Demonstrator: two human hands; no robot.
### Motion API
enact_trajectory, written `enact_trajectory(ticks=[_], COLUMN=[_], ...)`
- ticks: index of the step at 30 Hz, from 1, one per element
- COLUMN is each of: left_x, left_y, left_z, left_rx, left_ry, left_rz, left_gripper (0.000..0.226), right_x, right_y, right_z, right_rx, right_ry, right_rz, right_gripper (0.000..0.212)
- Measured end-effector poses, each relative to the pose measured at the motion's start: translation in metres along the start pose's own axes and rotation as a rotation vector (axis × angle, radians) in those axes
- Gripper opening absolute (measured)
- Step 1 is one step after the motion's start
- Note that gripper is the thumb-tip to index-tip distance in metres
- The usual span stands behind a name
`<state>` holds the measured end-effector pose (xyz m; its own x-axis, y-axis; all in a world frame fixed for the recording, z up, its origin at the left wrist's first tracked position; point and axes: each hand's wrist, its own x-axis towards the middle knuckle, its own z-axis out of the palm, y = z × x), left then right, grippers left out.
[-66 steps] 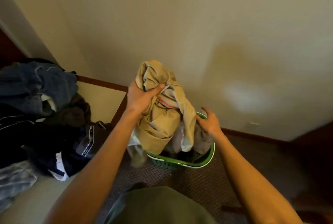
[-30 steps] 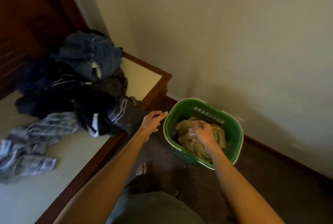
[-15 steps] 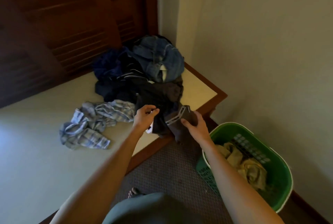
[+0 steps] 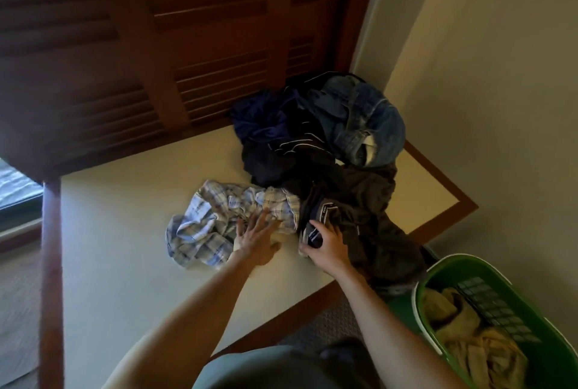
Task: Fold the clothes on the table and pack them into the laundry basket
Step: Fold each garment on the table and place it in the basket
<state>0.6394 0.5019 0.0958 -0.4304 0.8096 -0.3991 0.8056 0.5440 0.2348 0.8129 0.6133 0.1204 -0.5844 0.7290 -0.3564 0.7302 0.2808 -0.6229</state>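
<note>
Writing on dark garment (image 4: 359,226) waistband unreadable; right hand (image 4: 325,248) fingers curled gripping it; left hand (image 4: 255,240) fingers spread on plaid shirt (image 4: 212,223).

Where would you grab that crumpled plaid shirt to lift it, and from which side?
Probably at the bunched ridge along the top of the plaid shirt, coming down from above on the near side. It lies crumpled and spread on the table, so raised folds give something to pinch. Its right end tucks against the dark pile, so the left end is freer. The left hand already rests there.
</note>
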Motion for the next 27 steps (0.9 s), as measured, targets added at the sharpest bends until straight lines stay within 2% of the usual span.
enact_trajectory(ticks=[3, 6, 11, 13, 15, 17, 18, 20, 22, 23, 25, 27], left_x=[-0.008, -0.018, -0.054, -0.069, -0.078, -0.079, -0.076, -0.066, -0.059, -0.056, -0.053, -0.049], left_y=[-0.016, -0.032, -0.062, -0.071, -0.074, -0.075, -0.077, -0.081, -0.086, -0.088, -0.096, -0.112], left_z=[-0.001, 0.000, 0.012, 0.005, -0.015, -0.039, -0.050, -0.068, -0.078, -0.081, -0.077, -0.064], left_rx=[-0.011, -0.025, -0.095, -0.218, -0.470, -0.704, -0.745, -0.784, -0.776, -0.758, -0.695, -0.532], left_ry=[0.041, 0.090, 0.187, 0.226, 0.322, 0.395, 0.436, 0.456, 0.423, 0.408, 0.380, 0.341], left_rz=[-0.043, -0.070, -0.056, -0.052, -0.126, -0.187, -0.199, -0.210, -0.184, -0.166, -0.168, -0.307], left_gripper=[0.062, 0.057, 0.056, 0.048, 0.032, 0.021, 0.017, 0.019, 0.023, 0.023, 0.025, 0.045], right_x=[0.011, 0.028, 0.064, 0.070, 0.062, 0.042, 0.033, 0.024, 0.023, 0.024, 0.024, 0.023], right_y=[-0.004, -0.002, -0.019, -0.048, -0.083, -0.113, -0.123, -0.134, -0.136, -0.134, -0.126, -0.122], right_z=[0.004, -0.004, -0.018, -0.021, -0.016, -0.005, 0.003, 0.020, 0.037, 0.047, 0.064, 0.072], right_rx=[-0.047, -0.230, -0.374, -0.399, -0.454, -0.570, -0.617, -0.608, -0.581, -0.581, -0.600, -0.600], right_ry=[0.035, 0.026, 0.009, 0.032, 0.125, 0.165, 0.109, -0.167, -0.431, -0.460, -0.370, -0.240], right_rz=[0.009, 0.006, 0.069, 0.113, 0.114, -0.015, -0.113, -0.255, -0.260, -0.248, -0.220, -0.209], right_gripper=[0.068, 0.067, 0.067, 0.058, 0.054, 0.060, 0.067, 0.089, 0.112, 0.113, 0.089, 0.055])
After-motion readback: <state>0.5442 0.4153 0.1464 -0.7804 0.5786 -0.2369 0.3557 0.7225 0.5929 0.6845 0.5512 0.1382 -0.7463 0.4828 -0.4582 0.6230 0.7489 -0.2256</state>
